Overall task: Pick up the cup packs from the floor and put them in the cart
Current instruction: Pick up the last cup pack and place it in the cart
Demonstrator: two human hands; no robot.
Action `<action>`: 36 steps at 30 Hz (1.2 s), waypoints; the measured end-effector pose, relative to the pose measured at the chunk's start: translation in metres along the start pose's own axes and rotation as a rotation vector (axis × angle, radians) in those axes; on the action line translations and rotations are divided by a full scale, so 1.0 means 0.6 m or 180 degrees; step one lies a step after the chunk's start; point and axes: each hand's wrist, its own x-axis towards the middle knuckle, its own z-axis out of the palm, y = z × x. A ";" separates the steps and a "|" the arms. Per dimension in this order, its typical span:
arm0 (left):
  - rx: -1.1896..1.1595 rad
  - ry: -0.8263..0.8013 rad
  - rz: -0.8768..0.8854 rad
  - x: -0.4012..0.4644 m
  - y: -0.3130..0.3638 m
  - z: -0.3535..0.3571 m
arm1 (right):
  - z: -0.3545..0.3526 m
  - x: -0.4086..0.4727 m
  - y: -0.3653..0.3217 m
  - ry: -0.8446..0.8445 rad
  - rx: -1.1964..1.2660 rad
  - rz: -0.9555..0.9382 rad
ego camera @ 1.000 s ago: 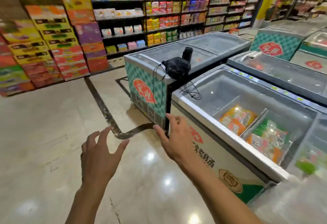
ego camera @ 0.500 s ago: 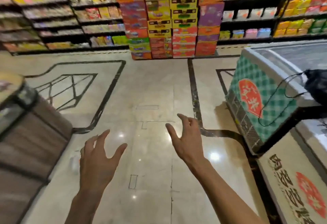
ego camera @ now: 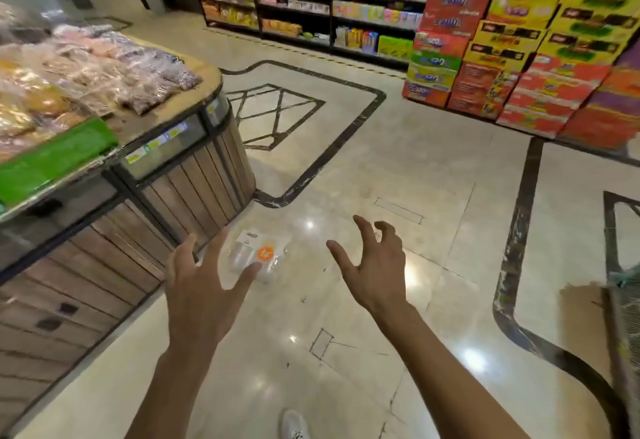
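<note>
A clear cup pack (ego camera: pixel 258 255) with an orange sticker lies on the floor (ego camera: pixel 398 168) beside the wooden display stand (ego camera: pixel 194 178). My left hand (ego camera: pixel 202 288) and right hand (ego camera: pixel 374 265) hover spread and empty, near it.

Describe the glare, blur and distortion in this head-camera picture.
Head view: ceiling lights throw bright glare spots on the glossy floor; wide-angle bending curves the stacked boxes and wooden display counter; edges are smeared; the clear cup pack looks washed out beyond the left hand; the right hand is fairly sharp.

Glossy tiled floor (ego camera: pixel 398 168); clear cup pack (ego camera: pixel 258 256) lying on it.
</note>
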 end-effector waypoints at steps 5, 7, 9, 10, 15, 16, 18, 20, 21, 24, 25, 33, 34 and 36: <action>-0.0118 -0.0165 -0.0126 0.121 -0.064 0.033 | 0.084 0.099 -0.053 -0.0216 -0.0195 0.0099; -0.0115 -0.0253 -0.0188 0.172 -0.083 0.052 | 0.113 0.139 -0.066 -0.0251 -0.0224 0.0158; -0.0127 -0.0324 -0.0237 0.227 -0.099 0.074 | 0.144 0.184 -0.076 -0.0303 -0.0223 0.0200; -0.0126 -0.0352 -0.0227 0.255 -0.106 0.088 | 0.162 0.209 -0.078 -0.0333 -0.0217 0.0232; -0.0044 -0.0426 -0.0321 0.417 -0.137 0.164 | 0.277 0.354 -0.090 -0.0460 -0.0221 0.0167; -0.0031 -0.0439 -0.0352 0.454 -0.142 0.180 | 0.305 0.390 -0.092 -0.0507 -0.0195 0.0151; 0.0029 -0.0436 -0.0397 0.523 -0.152 0.214 | 0.362 0.461 -0.093 -0.0575 -0.0189 0.0132; -0.0008 -0.0491 -0.0448 0.585 -0.164 0.249 | 0.418 0.518 -0.092 -0.0545 -0.0183 0.0135; -0.0030 -0.0534 -0.0497 0.614 -0.171 0.265 | 0.445 0.545 -0.090 -0.0516 -0.0219 0.0090; 0.0068 -0.0725 -0.0721 0.678 -0.210 0.322 | 0.520 0.606 -0.072 -0.0572 -0.0251 0.0128; 0.0124 -0.0778 -0.0748 0.698 -0.224 0.338 | 0.543 0.622 -0.067 -0.0568 -0.0234 0.0179; 0.0277 -0.1076 -0.0821 0.835 -0.403 0.592 | 0.818 0.674 0.042 -0.0873 -0.0388 0.0600; 0.0317 -0.1148 -0.0786 0.844 -0.435 0.641 | 0.869 0.674 0.064 -0.0929 -0.0413 0.0655; 0.0353 -0.1315 -0.0671 0.856 -0.500 0.750 | 0.980 0.676 0.113 -0.1056 -0.0379 0.0836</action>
